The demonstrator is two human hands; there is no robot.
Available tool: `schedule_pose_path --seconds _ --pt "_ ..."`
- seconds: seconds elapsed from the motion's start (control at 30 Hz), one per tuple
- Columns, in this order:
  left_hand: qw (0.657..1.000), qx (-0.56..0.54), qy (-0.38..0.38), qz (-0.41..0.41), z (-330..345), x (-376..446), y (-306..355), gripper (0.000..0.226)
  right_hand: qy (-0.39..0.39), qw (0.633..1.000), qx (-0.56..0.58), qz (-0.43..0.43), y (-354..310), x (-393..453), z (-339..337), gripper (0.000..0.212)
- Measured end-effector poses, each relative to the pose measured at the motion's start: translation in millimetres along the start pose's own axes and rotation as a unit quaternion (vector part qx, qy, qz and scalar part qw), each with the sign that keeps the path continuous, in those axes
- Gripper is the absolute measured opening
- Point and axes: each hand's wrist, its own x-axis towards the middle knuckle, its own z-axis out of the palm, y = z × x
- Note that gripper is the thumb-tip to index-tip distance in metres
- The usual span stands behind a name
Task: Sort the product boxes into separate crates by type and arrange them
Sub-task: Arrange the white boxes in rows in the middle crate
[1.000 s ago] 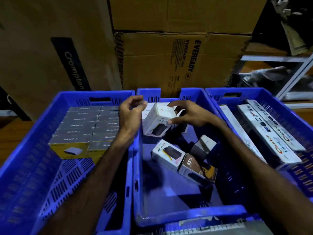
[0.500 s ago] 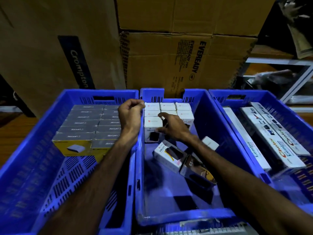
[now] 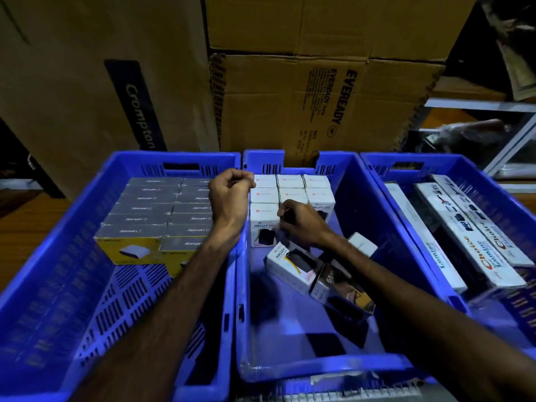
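Three blue crates stand side by side. The middle crate point(image 3: 319, 369) has white Halley boxes point(image 3: 290, 181) lined up in rows at its far end. My right hand point(image 3: 303, 226) is inside it, bent fingertips touching the right side of the front white box point(image 3: 262, 219). Under that wrist lie a loose white Halley box point(image 3: 287, 265), a dark 65W box point(image 3: 339, 288) and a small white box point(image 3: 362, 245), partly hidden by my forearm. My left hand point(image 3: 232, 195) is a fist holding nothing above the rim between the left and middle crates.
The left crate point(image 3: 58, 285) holds rows of grey-and-yellow Lapcare boxes point(image 3: 145, 210) at its far end. The right crate point(image 3: 493, 314) holds long white boxes point(image 3: 464, 242). Large cardboard cartons point(image 3: 319, 97) stand right behind the crates. A metal shelf point(image 3: 507, 134) is at the far right.
My right hand set the white box it carried down into the front row and has since drawn its fingers in beside it. My left hand stayed in place.
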Motion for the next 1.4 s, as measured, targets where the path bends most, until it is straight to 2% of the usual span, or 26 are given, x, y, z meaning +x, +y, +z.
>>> schedule_pose_path --seconds 0.07,0.17,0.23,0.33,0.4,0.47,0.53,0.63,0.8,0.9,0.97,1.1,1.17,1.23,1.33,1.4 --pt "1.000 0.002 -0.003 0.000 0.3 -0.5 0.4 0.017 -0.049 0.999 0.019 0.008 6.4 -5.2 -10.8 0.043" --pt "1.000 0.000 -0.006 0.001 0.7 -1.0 1.0 0.013 -0.056 0.992 -0.114 0.008 10.2 -24.0 -22.3 0.067" --pt "1.000 0.005 -0.011 0.006 1.5 -1.9 2.1 0.011 -0.096 0.964 -0.247 0.021 6.4 -39.3 -24.7 0.087" --pt "1.000 0.005 -0.022 0.009 3.6 -5.2 4.3 0.009 -0.200 0.902 -0.380 0.040 -2.8 -59.9 -14.1 0.120" --pt "0.999 0.012 -0.031 0.013 4.6 -8.6 6.6 0.009 -0.218 0.879 -0.423 0.028 -4.6 -70.7 -2.3 0.116" --pt "0.998 0.030 -0.041 0.025 4.9 -11.5 7.3 0.010 -0.199 0.881 -0.429 0.012 -7.6 -77.4 -0.8 0.097" --pt "0.997 0.052 -0.047 0.044 4.4 -14.4 8.8 0.011 -0.168 0.905 -0.391 0.011 -12.5 -78.6 -11.1 0.080" --pt "0.993 0.075 -0.063 0.069 4.5 -17.4 12.3 0.012 -0.103 0.953 -0.282 0.048 -25.7 -81.1 -38.1 0.086" --pt "0.987 0.117 -0.090 0.070 10.7 -19.4 13.9 0.014 0.055 0.985 -0.140 0.080 -46.5 -119.4 -72.4 0.078" --pt "0.984 0.133 -0.112 0.044 14.7 -29.8 19.5 0.028 0.190 0.977 -0.060 0.071 -53.4 -142.6 -72.1 0.079" --pt "0.984 0.125 -0.129 0.010 18.8 -40.3 24.4 0.042 0.281 0.958 0.008 0.059 -57.3 -149.8 -64.9 0.079" --pt "0.974 0.007 -0.198 -0.105 29.7 -67.1 34.9 0.055 0.409 0.911 0.039 0.033 -67.9 -151.2 -50.1 0.076" --pt "0.968 -0.042 -0.216 -0.119 33.7 -80.2 39.5 0.043 0.426 0.904 0.032 0.027 -70.5 -150.0 -46.8 0.079" --pt "0.967 -0.072 -0.215 -0.116 34.1 -85.6 42.3 0.039 0.407 0.913 0.030 0.018 -68.5 -150.1 -47.6 0.086" --pt "0.967 -0.080 -0.227 -0.088 27.9 -76.8 40.1 0.051 0.325 0.941 0.083 -0.042 -59.7 -151.3 -57.6 0.091" --pt "0.964 -0.047 -0.255 -0.050 21.8 -69.4 38.1 0.059 0.284 0.949 0.119 -0.066 -49.8 -148.9 -71.1 0.089"
